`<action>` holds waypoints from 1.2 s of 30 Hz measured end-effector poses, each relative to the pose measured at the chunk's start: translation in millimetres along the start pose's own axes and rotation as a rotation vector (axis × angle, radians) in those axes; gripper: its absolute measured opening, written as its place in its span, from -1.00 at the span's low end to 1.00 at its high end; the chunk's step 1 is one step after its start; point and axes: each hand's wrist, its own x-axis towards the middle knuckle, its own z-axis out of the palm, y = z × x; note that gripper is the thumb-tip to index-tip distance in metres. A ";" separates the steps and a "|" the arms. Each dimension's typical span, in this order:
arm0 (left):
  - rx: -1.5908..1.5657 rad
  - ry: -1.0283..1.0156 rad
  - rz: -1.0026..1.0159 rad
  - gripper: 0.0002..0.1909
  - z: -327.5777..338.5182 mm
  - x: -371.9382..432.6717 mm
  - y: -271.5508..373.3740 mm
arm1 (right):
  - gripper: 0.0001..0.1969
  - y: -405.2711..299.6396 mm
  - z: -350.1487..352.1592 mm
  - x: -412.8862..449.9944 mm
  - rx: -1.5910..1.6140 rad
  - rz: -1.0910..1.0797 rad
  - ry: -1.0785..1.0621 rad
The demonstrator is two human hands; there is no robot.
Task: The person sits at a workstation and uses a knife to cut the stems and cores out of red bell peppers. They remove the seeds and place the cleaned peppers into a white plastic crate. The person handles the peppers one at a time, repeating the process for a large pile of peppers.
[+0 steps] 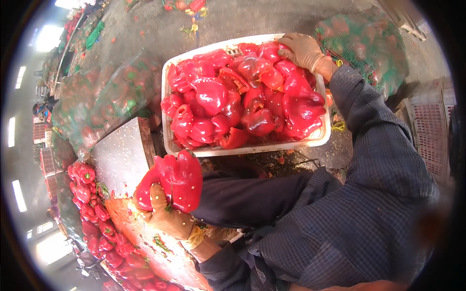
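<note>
My left hand [173, 220], in a tan glove, holds an opened red bell pepper [178, 178] with pale seeds stuck to its skin. Below that hand lies an orange-red work surface [153, 240] strewn with seeds and green scraps. A white plastic crate [247, 150] heaped with cut red bell peppers [211, 94] is in front of me. My right hand [304, 51], gloved too, grips the crate's far right corner, with the thumb inside against the peppers; some fingertips are hidden.
Whole red bell peppers [109, 232] are piled along the left. A seed-speckled metal sheet [122, 156] adjoins the crate. Filled green mesh sacks stand left [109, 98] and right [367, 51]. Stacked plastic crates [429, 123] are at far right. Scraps litter the concrete floor [233, 18].
</note>
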 end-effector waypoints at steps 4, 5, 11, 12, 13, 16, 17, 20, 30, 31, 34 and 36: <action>-0.002 0.017 -0.064 -0.77 -4.9 -1.0 -7.4 | -0.59 -11.6 14.2 -6.1 -0.059 -0.067 0.046; -0.046 0.046 -0.096 -0.79 -4.3 -0.4 -8.8 | -0.59 -12.9 17.4 -6.5 -0.059 -0.061 0.053; 0.021 0.118 -0.086 -0.81 -11.3 2.8 -7.4 | -0.70 -22.1 -1.2 -5.2 0.054 -0.108 0.144; -0.010 0.102 -0.099 -0.81 -12.2 1.8 -4.6 | -0.70 -38.8 -18.9 -8.4 0.130 -0.169 0.184; -0.006 0.108 -0.089 -0.81 -17.3 -0.3 -1.6 | -0.71 -62.4 -28.0 -10.2 0.225 -0.238 0.224; -0.005 0.076 -0.059 -0.79 -28.2 -0.3 -14.3 | -0.78 -121.2 -34.9 -38.5 0.573 -0.569 0.158; -0.015 0.076 -0.080 -0.77 -27.0 -2.3 -17.8 | -0.80 -135.1 -23.9 -46.4 0.582 -0.650 0.186; -0.014 0.092 -0.116 -0.70 -28.8 -6.4 -22.6 | -0.85 -153.7 16.7 -54.5 0.517 -0.745 -0.105; 0.005 0.109 -0.134 -0.69 -35.6 -2.7 -31.3 | -0.83 -157.5 29.4 -94.7 0.487 -0.781 -0.275; 0.027 0.085 -0.137 -0.64 -34.5 -2.2 -30.9 | -0.82 -158.2 36.0 -97.6 0.470 -0.776 -0.281; -0.073 0.115 -0.189 -0.64 -26.9 4.9 -29.4 | -0.76 -164.7 81.0 -109.4 0.201 -0.765 -0.274; -0.110 0.136 -0.177 -0.65 -17.9 12.2 -26.0 | -0.64 -178.0 64.6 -107.5 -0.032 -0.745 -0.356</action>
